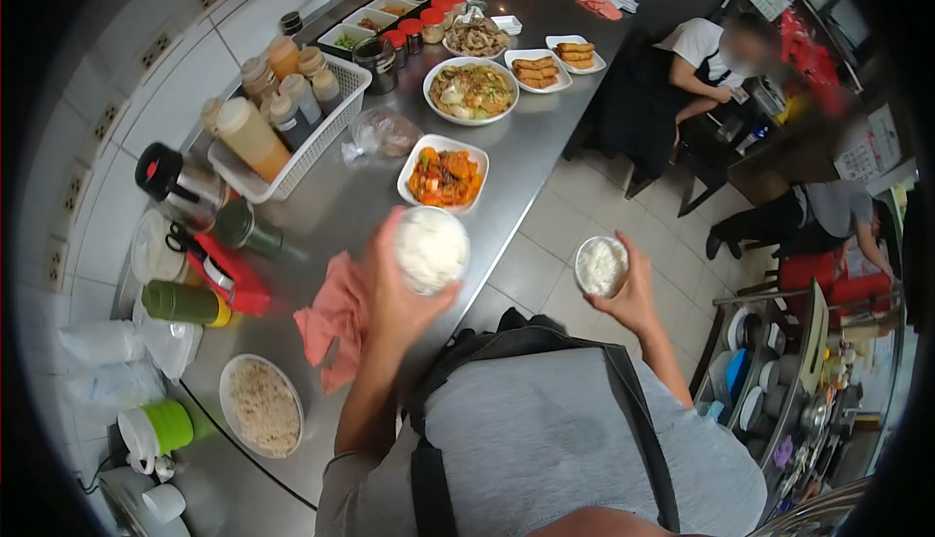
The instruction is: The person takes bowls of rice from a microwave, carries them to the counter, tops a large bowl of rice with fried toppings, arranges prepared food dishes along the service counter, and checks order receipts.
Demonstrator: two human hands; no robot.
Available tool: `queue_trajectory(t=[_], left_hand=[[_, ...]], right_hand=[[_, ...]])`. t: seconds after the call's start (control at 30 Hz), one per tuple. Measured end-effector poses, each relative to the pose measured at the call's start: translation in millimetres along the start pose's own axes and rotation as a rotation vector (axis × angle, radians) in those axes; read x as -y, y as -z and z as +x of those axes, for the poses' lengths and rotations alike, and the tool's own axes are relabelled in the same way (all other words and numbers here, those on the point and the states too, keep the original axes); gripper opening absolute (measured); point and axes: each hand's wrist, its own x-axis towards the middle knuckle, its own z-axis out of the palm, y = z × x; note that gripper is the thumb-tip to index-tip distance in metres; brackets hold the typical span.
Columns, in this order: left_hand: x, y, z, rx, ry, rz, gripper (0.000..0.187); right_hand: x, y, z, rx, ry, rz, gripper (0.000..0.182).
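A bowl of white rice (431,251) is gripped in my left hand (388,294), with fingers and thumb around its sides. It is held over the near edge of the steel counter (341,186). My right hand (631,294) is wrapped round a smaller bowl of white rice (601,266), out over the floor. Just beyond the left bowl sits a square white dish of orange-red saucy food (445,177). A crumpled pink cloth (338,323) lies beside my left forearm. Closer to me, an oval dish of brownish grains (263,407) rests on the counter.
Farther along stand a noodle dish (471,92), a meat plate (477,37) and two plates of fried rolls (538,72). A white basket of sauce bottles (292,172) lines the wall side. One person (701,70) sits at right; another (828,216) bends behind. Shelves (769,381) hold dishes.
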Motion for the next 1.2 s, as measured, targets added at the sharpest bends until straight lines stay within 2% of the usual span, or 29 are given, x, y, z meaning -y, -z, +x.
queue_trajectory(t=[0.1, 0.2, 0.3, 0.4, 0.47, 0.53, 0.67, 0.73, 0.8, 0.87, 0.93, 1.0, 1.07, 1.1, 1.13, 1.17, 1.2], left_hand=[[-4, -52, 50, 0.144, -0.021, -0.027, 0.104], [-1, -103, 106, 0.162, -0.070, 0.119, 0.103], [2, -158, 168, 0.098, 0.017, 0.168, 0.103], [15, -217, 249, 0.030, 0.018, 0.207, 0.103], [24, -256, 307, 0.033, 0.066, 0.193, 0.103], [36, -299, 372, 0.034, -0.006, 0.221, 0.103], [85, -383, 494, 0.101, -0.009, 0.349, 0.104], [118, -421, 534, 0.106, 0.021, 0.388, 0.105], [146, -452, 558, 0.041, -0.055, 0.623, 0.108], [169, -471, 571, 0.075, -0.010, 0.679, 0.110], [184, -478, 577, 0.181, 0.076, 0.739, 0.114], [194, -483, 580, 0.161, 0.084, 0.771, 0.116], [195, -483, 573, 0.137, 0.095, 0.801, 0.118], [189, -479, 572, 0.020, -0.041, 0.838, 0.108], [178, -473, 569, -0.096, -0.176, 0.875, 0.097], [152, -460, 568, -0.098, -0.153, 0.880, 0.097], [114, -438, 568, 0.001, 0.005, 0.751, 0.101]], right_hand=[[-24, 11, 89, -0.034, 0.012, 0.079, 0.103], [-60, 30, 200, -0.093, 0.180, 0.077, 0.103], [-91, 54, 325, -0.086, 0.211, 0.120, 0.102], [-127, 59, 463, -0.135, 0.372, 0.109, 0.099], [-150, 48, 555, -0.147, 0.437, 0.102, 0.095], [-171, 29, 634, -0.105, 0.428, 0.022, 0.095], [-208, -20, 741, -0.004, 0.402, -0.043, 0.096], [-225, -41, 769, 0.024, 0.396, -0.105, 0.099], [-239, -54, 783, 0.079, 0.355, -0.082, 0.103], [-257, -62, 786, 0.132, 0.317, -0.065, 0.107], [-276, -59, 774, -0.062, 0.470, -0.092, 0.109], [-290, -28, 743, 0.002, 0.436, 0.000, 0.094], [-308, -3, 695, 0.310, 0.163, 0.236, 0.076], [-296, 18, 672, 0.687, -0.097, 0.335, 0.069], [-298, 17, 646, 0.829, -0.169, 0.516, 0.066], [-293, 15, 621, 0.916, -0.195, 0.570, 0.060], [-284, 6, 603, 0.903, -0.243, 0.726, 0.054]])
